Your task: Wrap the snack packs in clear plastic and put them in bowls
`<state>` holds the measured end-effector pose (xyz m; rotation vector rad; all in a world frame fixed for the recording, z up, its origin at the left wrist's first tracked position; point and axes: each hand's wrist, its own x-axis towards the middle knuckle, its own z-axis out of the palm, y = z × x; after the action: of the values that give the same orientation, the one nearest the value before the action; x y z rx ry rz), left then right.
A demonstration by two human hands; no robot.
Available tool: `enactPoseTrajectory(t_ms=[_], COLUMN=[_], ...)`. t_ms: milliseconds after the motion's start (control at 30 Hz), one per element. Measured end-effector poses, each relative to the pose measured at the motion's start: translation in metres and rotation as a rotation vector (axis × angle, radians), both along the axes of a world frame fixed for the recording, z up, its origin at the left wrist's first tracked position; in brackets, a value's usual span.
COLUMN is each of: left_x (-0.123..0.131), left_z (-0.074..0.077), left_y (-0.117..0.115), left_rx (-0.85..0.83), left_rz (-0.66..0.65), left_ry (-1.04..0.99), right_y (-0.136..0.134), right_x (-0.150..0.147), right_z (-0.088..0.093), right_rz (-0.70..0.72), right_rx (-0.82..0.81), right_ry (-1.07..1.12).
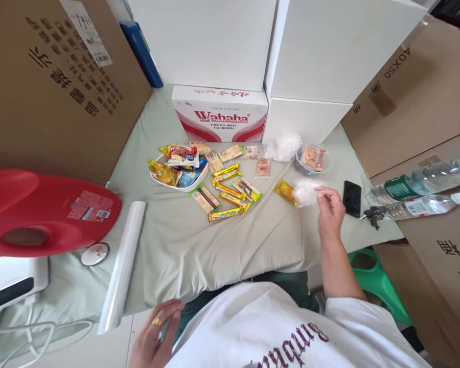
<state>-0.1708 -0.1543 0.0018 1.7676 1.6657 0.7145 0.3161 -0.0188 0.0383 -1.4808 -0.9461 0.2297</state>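
Note:
My right hand (330, 207) pinches the edge of a crumpled bunch of clear plastic film (305, 192) above the cloth. Beside the film lies a yellow-wrapped snack (284, 191). Low at the left, my left hand (158, 329) hangs near the table's front edge, thumb and fingers apart, with nothing in it. Several yellow snack bars (230, 195) and flat wrapped biscuits (204, 198) lie mid-table. A white bowl (176, 185) heaped with packaged snacks stands to their left. At the right, a clear plastic bowl (324, 164) contains a few small packets. Another wad of clear film (285, 147) touches its left side.
A Wahaha carton (222, 115) stands at the back below white boxes. Cardboard boxes flank both sides. At the left are a red plastic object (53, 212), a film roll (123, 266) and a white device (19, 281). A phone (351, 198), keys (374, 216) and bottles (425, 180) lie right.

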Motion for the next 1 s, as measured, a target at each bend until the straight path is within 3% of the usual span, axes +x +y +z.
enactPoseTrajectory(t_ms=[100, 233, 333, 467, 633, 800, 900, 1000], left_x=[0.049, 0.126, 0.177, 0.226, 0.239, 0.217, 0.216, 0.232], left_z=[0.011, 0.022, 0.026, 0.025, 0.019, 0.018, 0.034, 0.062], left_y=[0.027, 0.074, 0.104, 0.125, 0.129, 0.135, 0.16, 0.215], left_rx=[-0.202, -0.352, -0.462, -0.487, -0.613, -0.755, -0.75, -0.622], left_rz=[-0.023, -0.135, -0.246, -0.3, -0.17, -0.103, -0.109, -0.2], left_ry=[-0.251, -0.776, -1.032, -1.102, -1.075, -1.0, -0.999, -1.07], right_y=[-0.025, -0.03, -0.029, -0.029, -0.026, -0.019, -0.018, -0.022], right_x=[-0.026, -0.052, -0.069, -0.096, -0.111, -0.074, -0.046, -0.027], right_z=[0.015, 0.015, 0.006, -0.005, -0.008, -0.011, -0.016, -0.025], right_rz=[0.117, 0.225, 0.253, 0.249, 0.211, -0.023, -0.132, -0.175], right_rx=[0.094, 0.045, -0.009, -0.091, -0.013, 0.089, 0.118, 0.084], right_ry=[0.417, 0.814, 0.953, 0.975, 0.79, 0.702, 0.757, 0.838])
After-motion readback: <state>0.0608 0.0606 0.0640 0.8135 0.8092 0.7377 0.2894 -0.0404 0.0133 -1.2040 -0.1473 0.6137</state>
